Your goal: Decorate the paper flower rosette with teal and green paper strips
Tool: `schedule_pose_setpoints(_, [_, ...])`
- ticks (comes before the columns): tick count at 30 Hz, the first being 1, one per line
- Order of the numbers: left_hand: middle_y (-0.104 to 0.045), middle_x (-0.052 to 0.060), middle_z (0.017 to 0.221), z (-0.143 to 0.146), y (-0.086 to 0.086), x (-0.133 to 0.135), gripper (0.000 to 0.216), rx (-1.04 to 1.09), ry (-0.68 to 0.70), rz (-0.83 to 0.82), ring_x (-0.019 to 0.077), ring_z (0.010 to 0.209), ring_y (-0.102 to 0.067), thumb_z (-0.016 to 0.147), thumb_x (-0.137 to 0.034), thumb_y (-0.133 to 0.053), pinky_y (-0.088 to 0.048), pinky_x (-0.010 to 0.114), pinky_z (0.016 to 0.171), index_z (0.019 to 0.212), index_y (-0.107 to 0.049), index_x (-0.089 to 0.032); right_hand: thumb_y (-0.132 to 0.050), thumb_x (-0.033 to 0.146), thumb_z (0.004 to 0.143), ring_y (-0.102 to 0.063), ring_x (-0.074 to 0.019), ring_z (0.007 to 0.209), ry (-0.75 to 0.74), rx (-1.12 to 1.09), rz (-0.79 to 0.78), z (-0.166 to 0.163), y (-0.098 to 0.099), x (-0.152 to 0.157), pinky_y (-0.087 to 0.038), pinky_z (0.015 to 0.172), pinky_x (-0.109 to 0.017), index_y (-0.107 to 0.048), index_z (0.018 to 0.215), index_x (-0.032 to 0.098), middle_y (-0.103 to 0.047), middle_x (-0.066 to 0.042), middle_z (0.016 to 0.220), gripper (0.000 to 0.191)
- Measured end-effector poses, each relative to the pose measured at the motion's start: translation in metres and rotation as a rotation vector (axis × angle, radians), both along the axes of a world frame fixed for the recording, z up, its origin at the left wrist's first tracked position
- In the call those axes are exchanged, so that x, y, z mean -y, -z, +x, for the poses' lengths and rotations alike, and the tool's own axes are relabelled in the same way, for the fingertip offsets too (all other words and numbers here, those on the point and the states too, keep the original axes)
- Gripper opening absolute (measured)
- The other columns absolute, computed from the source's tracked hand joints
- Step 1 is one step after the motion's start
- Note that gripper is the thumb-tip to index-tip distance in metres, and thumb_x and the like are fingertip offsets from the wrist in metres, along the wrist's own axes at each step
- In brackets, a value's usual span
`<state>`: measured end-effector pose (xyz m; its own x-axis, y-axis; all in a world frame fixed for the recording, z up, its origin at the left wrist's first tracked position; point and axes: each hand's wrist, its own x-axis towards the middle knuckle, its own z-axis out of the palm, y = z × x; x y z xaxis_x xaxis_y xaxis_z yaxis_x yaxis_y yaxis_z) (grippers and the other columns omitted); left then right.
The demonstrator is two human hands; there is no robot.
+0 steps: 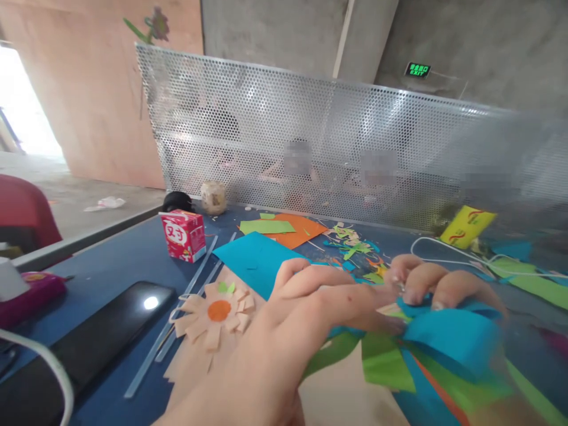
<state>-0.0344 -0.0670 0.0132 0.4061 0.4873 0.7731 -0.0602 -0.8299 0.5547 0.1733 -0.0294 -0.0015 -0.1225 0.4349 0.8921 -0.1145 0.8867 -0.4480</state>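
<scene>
My right hand (pixel 461 290) has its bent fingers closed on a curled strip of blue paper (pixel 457 340). Reaching across from the left, my left hand (pixel 297 325) has its fingertips together at the near end of that blue paper, partly hiding it. Underneath lies a beige paper sheet (pixel 341 384) with green paper pieces (pixel 386 364) and an orange strip on it. On its left part sits a paper flower (pixel 217 313) with beige petals and an orange centre. Behind my left hand is a flat blue paper sheet (pixel 257 260).
Clear sticks (pixel 171 331), a black phone (pixel 102 343) with its light on and a red box (pixel 183 235) stand at left. Paper scraps (pixel 350 242), orange paper (pixel 302 231) and a yellow packet (pixel 468 226) lie before the perforated metal screen (pixel 275 130). A white cable (pixel 457 251) runs at right.
</scene>
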Motion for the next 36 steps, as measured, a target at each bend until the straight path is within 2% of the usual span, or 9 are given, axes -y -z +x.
schedule_pose_setpoints(5, [-0.061,0.002,0.105,-0.004,-0.003,0.0,0.049,-0.018,0.06,-0.062,0.0255,0.098,-0.052,0.074,-0.049,-0.048,-0.039,0.037,0.086,0.117,-0.046,-0.025,-0.064,0.032,0.068,-0.052,-0.015,0.063,0.024,0.041,-0.125,0.001,-0.006,0.005,-0.042,0.069,-0.032,-0.056,0.067,0.025,-0.061,0.002,0.062,0.01])
schedule_pose_setpoints(9, [-0.061,0.006,0.105,0.001,0.003,0.0,0.05,0.057,0.097,-0.124,0.0263,0.099,-0.051,0.076,-0.047,-0.047,-0.037,0.04,0.088,0.119,-0.043,-0.021,-0.057,0.041,0.073,-0.055,-0.0175,0.065,-0.008,0.075,-0.178,0.003,-0.007,0.006,-0.044,0.063,-0.034,-0.056,0.068,0.026,-0.066,0.0,0.066,0.015])
schedule_pose_setpoints(13, [-0.062,0.008,0.101,0.007,0.006,0.001,0.049,0.153,0.136,-0.237,0.0248,0.096,-0.053,0.08,-0.045,-0.042,-0.034,0.04,0.09,0.121,-0.041,-0.019,-0.064,0.031,0.068,-0.053,-0.0167,0.06,-0.007,0.073,-0.236,0.004,-0.005,0.006,-0.043,0.06,-0.033,-0.053,0.07,0.027,-0.064,0.0,0.063,0.012])
schedule_pose_setpoints(18, [-0.064,0.007,0.089,0.009,0.002,-0.006,0.04,0.189,0.216,-0.4,0.0222,0.088,-0.056,0.084,-0.041,-0.035,-0.036,0.038,0.086,0.113,-0.048,-0.017,-0.064,0.026,0.066,-0.052,-0.0163,0.056,-0.016,0.136,-0.277,0.003,0.0,0.005,-0.043,0.057,-0.032,-0.049,0.067,0.025,-0.06,0.001,0.055,0.015])
schedule_pose_setpoints(21, [-0.065,0.006,0.081,0.01,0.002,-0.016,0.03,0.221,0.209,-0.53,0.0192,0.082,-0.058,0.084,-0.03,-0.04,-0.04,0.033,0.078,0.109,-0.049,-0.017,-0.066,0.023,0.064,-0.053,-0.0154,0.062,0.117,0.04,-0.47,-0.004,0.002,0.007,-0.043,0.056,-0.029,-0.048,0.071,0.025,-0.056,0.002,0.062,0.02])
schedule_pose_setpoints(24, [-0.065,0.003,0.078,0.009,0.005,-0.029,0.028,0.19,0.183,-0.653,0.0153,0.079,-0.058,0.081,-0.021,-0.047,-0.041,0.027,0.073,0.108,-0.049,-0.018,-0.067,0.023,0.061,-0.05,-0.0108,0.056,0.214,0.015,-0.687,-0.012,0.003,0.008,-0.041,0.05,-0.022,-0.048,0.076,0.025,-0.053,0.003,0.067,0.024])
schedule_pose_setpoints(29, [-0.064,0.001,0.074,0.004,0.011,-0.045,0.032,0.094,0.101,-0.758,0.0104,0.066,-0.055,0.079,-0.026,-0.05,-0.039,0.021,0.058,0.11,-0.051,-0.021,-0.065,0.027,0.06,-0.047,-0.008,0.048,0.139,0.044,-0.894,-0.018,0.002,0.007,-0.037,0.042,-0.019,-0.048,0.079,0.023,-0.05,0.005,0.062,0.026])
schedule_pose_setpoints(32, [-0.063,0.001,0.074,0.004,0.012,-0.048,0.031,0.1,0.083,-0.783,0.0116,0.07,-0.055,0.079,-0.034,-0.05,-0.04,0.022,0.061,0.106,-0.054,-0.02,-0.065,0.025,0.061,-0.042,-0.005,0.041,0.129,0.09,-0.951,-0.017,-0.001,0.007,-0.032,0.038,-0.017,-0.047,0.082,0.024,-0.049,0.007,0.06,0.028])
schedule_pose_setpoints(36, [-0.063,0.002,0.071,0.005,0.015,-0.052,0.034,0.103,0.087,-0.8,0.0127,0.068,-0.056,0.077,-0.033,-0.053,-0.04,0.024,0.062,0.108,-0.054,-0.019,-0.064,0.022,0.063,-0.033,-0.0018,0.035,0.054,0.178,-0.97,-0.014,-0.005,0.009,-0.026,0.034,-0.015,-0.047,0.087,0.026,-0.048,0.009,0.057,0.029])
